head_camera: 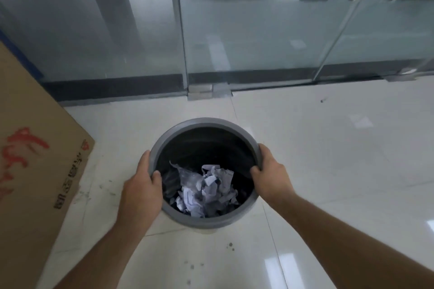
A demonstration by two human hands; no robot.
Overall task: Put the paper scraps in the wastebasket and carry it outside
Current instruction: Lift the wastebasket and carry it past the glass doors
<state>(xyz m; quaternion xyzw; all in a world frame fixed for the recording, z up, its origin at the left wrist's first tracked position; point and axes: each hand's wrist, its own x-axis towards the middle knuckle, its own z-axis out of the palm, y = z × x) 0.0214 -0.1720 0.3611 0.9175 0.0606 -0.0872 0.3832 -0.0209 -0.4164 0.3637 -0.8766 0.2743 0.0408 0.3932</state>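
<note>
A round grey wastebasket (199,124) with a black liner is in the middle of the view, over the pale tiled floor. Crumpled white paper scraps (209,189) lie in a heap at its bottom. My left hand (142,191) grips the rim on the left side, thumb hooked inside. My right hand (270,172) grips the rim on the right side, thumb also inside. Whether the wastebasket rests on the floor or hangs just above it cannot be told.
A large brown cardboard box (35,148) with red and black print stands close on the left. Frosted glass wall panels and a glass door (258,30) with a metal floor fitting (209,91) run across straight ahead. Glossy floor tiles (328,148) stretch to the right.
</note>
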